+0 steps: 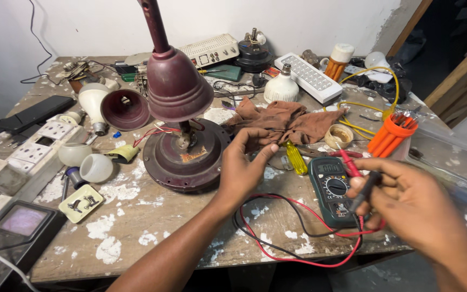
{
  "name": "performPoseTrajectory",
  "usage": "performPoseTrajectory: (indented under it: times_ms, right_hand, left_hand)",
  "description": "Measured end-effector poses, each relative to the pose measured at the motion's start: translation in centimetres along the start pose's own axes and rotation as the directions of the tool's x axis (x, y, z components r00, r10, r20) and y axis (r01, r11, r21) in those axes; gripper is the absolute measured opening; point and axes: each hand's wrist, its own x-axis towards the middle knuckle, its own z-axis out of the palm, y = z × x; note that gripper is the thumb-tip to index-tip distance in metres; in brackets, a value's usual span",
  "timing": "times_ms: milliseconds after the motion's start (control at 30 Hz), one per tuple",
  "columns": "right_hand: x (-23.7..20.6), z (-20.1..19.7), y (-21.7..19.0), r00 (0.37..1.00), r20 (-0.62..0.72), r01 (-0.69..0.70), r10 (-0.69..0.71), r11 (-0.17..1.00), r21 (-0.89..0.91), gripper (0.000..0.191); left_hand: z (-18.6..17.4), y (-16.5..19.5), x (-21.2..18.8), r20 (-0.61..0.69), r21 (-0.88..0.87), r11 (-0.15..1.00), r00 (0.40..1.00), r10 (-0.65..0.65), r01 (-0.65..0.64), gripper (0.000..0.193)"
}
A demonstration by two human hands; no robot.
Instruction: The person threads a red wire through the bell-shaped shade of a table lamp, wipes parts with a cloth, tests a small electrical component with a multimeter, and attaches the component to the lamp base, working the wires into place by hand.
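Left hand (244,165) half-curled, empty, fingertips by the maroon fan motor (186,154) mid-bench | right hand (406,203) pinching the black probe (364,190), red one seemingly alongside | multimeter (333,190) between my hands | I steady the motor, keep leads (298,232) untangled.
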Motion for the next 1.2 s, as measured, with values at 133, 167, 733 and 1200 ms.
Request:
performPoseTrajectory:
  times_ms: [133, 167, 733, 1200]
  right_hand:
    - [-0.2, 4.5, -1.7, 0.999, -0.042, 0.027, -0.020, 0.983, 0.184, 0.044]
    - [-0.2, 5.6, -2.0, 0.998, -0.055, 0.039, -0.028, 0.976, 0.213, 0.044]
    - [0.1, 15.0, -9.9, 0.674, -0.222, 0.560, -0.704, 0.684, -0.467, 0.068]
    - [0.8, 16.9, -13.3, 0.765, -0.073, 0.561, -0.640, 0.717, -0.414, 0.067]
  left_hand:
    - [-0.2, 0.9, -0.1, 0.061, 0.034, 0.999, 0.998, 0.023, -0.025, 0.038]
    - [-0.3, 1.2, -0.1, 0.081, 0.047, 0.998, 0.996, 0.037, -0.041, 0.040]
    - [-3.8, 5.0, 0.7, 0.214, -0.245, 0.968, 0.977, -0.008, 0.061, 0.042]
    - [-6.8, 6.8, 1.8, 0.125, -0.259, 0.955, 0.986, -0.111, 0.141, 0.045]
